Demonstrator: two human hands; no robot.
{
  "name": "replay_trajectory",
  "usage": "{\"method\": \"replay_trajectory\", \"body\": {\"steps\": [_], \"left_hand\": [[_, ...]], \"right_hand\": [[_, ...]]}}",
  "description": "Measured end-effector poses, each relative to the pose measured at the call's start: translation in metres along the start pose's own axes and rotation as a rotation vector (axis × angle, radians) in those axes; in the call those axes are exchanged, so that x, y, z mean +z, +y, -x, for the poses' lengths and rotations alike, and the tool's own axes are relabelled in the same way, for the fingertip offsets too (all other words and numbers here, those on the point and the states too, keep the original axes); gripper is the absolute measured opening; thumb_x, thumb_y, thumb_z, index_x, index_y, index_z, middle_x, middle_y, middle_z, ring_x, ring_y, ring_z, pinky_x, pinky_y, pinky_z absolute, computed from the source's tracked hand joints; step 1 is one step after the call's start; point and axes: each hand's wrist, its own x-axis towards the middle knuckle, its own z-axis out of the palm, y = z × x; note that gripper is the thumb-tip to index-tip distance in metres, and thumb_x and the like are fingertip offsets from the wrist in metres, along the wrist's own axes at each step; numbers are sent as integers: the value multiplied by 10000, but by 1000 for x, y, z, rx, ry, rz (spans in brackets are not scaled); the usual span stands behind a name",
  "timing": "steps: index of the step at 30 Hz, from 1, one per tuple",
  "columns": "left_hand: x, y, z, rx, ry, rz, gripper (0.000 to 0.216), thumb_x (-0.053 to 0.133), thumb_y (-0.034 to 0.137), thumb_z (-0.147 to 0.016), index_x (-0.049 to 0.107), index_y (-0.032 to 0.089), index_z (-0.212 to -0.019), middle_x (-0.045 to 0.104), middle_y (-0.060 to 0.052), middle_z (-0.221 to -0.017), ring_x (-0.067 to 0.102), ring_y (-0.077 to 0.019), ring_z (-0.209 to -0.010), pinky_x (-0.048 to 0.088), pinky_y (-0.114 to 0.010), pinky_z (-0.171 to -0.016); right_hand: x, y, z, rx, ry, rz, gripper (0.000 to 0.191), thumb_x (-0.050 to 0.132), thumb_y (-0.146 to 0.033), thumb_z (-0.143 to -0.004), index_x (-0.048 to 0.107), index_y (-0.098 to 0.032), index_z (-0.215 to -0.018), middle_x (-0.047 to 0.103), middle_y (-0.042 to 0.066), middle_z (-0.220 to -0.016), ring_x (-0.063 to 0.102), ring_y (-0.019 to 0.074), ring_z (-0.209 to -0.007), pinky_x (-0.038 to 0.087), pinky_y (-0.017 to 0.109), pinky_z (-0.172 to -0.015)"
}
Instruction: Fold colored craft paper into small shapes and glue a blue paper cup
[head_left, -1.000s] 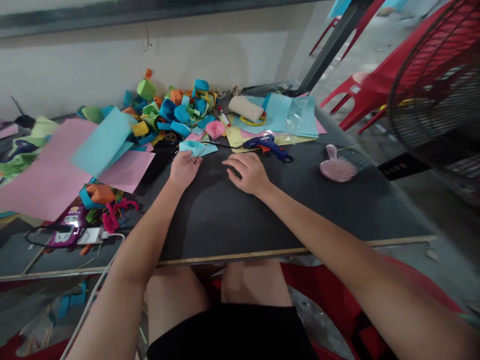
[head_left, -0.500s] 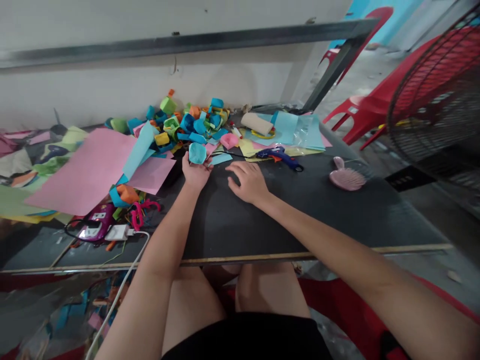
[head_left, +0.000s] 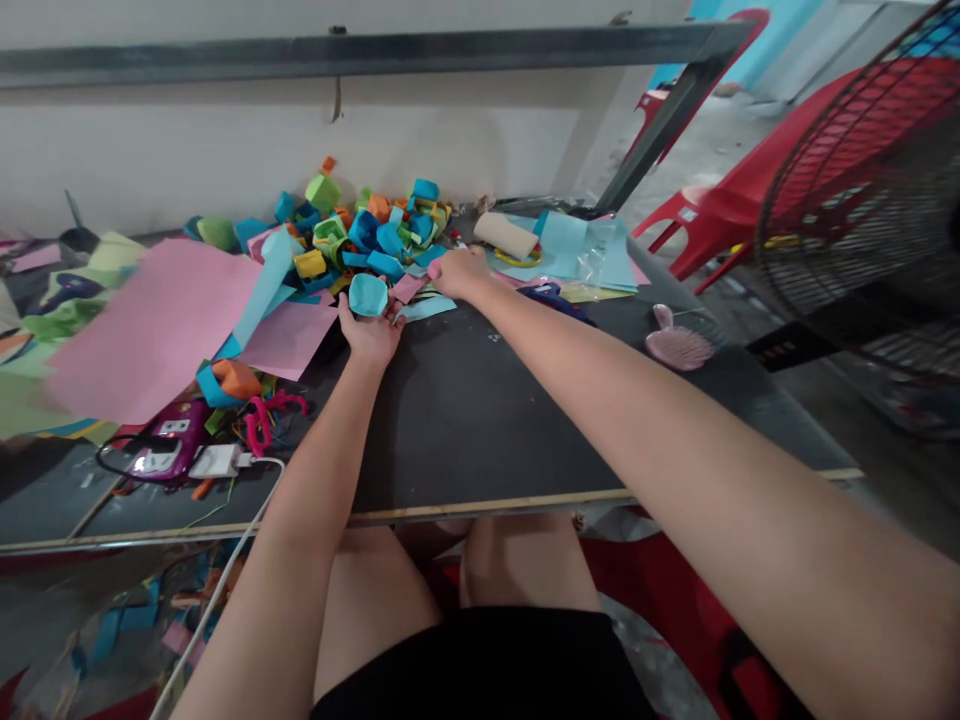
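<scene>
A small light-blue paper box (head_left: 368,295) with an open top rests in the fingers of my left hand (head_left: 373,335), which is wrapped round it from below. My right hand (head_left: 460,273) reaches to the back of the table, its fingers closed on a pink paper piece (head_left: 435,268); most of that piece is hidden by the hand. Beside my left hand lies a light-blue paper strip (head_left: 429,308). A blue glue gun (head_left: 553,298) lies partly behind my right forearm.
Several coloured paper boxes (head_left: 364,230) are heaped against the wall. Pink sheets (head_left: 161,325) cover the left side, near a purple power strip (head_left: 171,440) with a white cable. A cardboard-coloured roll (head_left: 505,236) and a pink hairbrush (head_left: 679,347) lie rightward; a fan (head_left: 862,210) stands beyond.
My right hand has moved forward and slightly left from over the bare tabletop and closed on the pink paper piece. My left hand still holds the light-blue box. The view has shifted slightly.
</scene>
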Motion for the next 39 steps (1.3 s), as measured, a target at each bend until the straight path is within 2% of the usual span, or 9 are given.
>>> {"method": "replay_trajectory", "body": {"steps": [4,9,13,16,19,21,26,31,39], "left_hand": [[-1,1,-2,29,-23,-14,587,311,656,-855,670,208,-975,650,-58,-761,577,-158,-638,407,-280,-573],[2,4,0,47,-23,-119,497,364,571,-842,677,219,-1002,697,-77,-902,601,-158,-684,432,-286,-595],[5,1,-5,63,10,-203,419,431,543,-842,683,219,-929,709,-64,-897,606,-143,-681,437,-258,-569],[6,-3,-6,111,16,-376,328,537,514,-820,677,221,-867,698,-39,-842,604,-132,-662,417,-239,-552],[9,-3,3,260,-128,-673,281,700,419,-730,698,225,-934,703,-21,-881,628,-145,-733,425,-231,-606],[13,-1,13,329,-288,-923,406,778,367,-666,710,225,-1040,716,-39,-985,650,-192,-883,462,-256,-723],[21,0,24,480,-602,-1416,523,785,325,-637,709,235,-1147,683,-91,-1237,586,-314,-1180,397,-420,-1046],[22,-9,18,540,-741,-1517,515,696,406,-713,672,256,-1206,659,-94,-1283,567,-344,-1221,349,-504,-1101],[20,-9,16,621,-906,-1614,497,537,490,-809,650,194,-1192,663,-137,-1232,598,-334,-1147,417,-521,-1025]], "right_hand": [[-14,4,16,-80,131,-126,177,571,-177,-833,735,-130,-878,730,147,-944,635,307,-964,401,452,-924],[-14,21,80,-359,428,-309,200,511,-124,-819,670,-192,-918,699,79,-927,614,249,-969,424,412,-919],[14,37,129,-545,394,-334,283,558,-122,-774,622,-219,-1031,695,69,-956,615,256,-991,428,452,-946],[33,44,144,-574,344,-402,387,564,-144,-790,584,-245,-1163,693,73,-1077,605,264,-1085,432,469,-991],[42,46,145,-447,407,-545,658,640,-224,-760,428,-234,-1383,597,129,-1304,520,310,-1246,426,513,-1036],[43,46,143,-407,417,-622,812,688,-265,-728,329,-229,-1455,556,145,-1350,492,328,-1269,435,536,-1034],[46,49,136,-436,357,-713,901,707,-274,-736,235,-236,-1503,542,152,-1354,488,331,-1268,459,542,-1015],[55,51,128,-325,197,-781,1108,783,-267,-684,93,-232,-1550,560,168,-1337,515,353,-1263,461,561,-1015],[57,53,128,-368,120,-811,1063,740,-305,-737,72,-247,-1562,581,161,-1333,543,366,-1255,469,568,-999]]}}
